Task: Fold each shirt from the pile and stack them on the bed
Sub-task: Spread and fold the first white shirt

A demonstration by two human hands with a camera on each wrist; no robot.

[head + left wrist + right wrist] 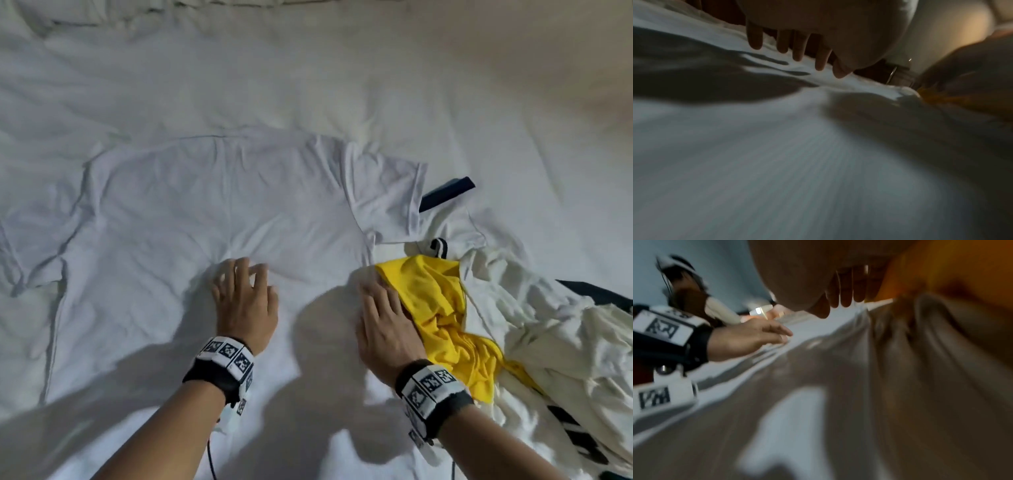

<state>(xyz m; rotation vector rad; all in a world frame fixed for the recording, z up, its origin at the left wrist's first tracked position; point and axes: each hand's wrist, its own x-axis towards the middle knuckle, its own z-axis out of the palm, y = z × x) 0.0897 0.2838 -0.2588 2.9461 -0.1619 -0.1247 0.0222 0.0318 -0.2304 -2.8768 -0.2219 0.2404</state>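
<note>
Fingers of left hand spread and nearly straight, pressed flat on white shirt, gripping nothing. Right hand likewise flat and extended, holding nothing, at shirt's right edge, touching yellow shirt of pile. White shirt laid out face down on bed, long axis running away from hands, collar end farthest, sleeves out to either side. Right sleeve just beyond right hand, hence nearer for first fold. Judged: smoothing stage, folding not yet begun.
</note>
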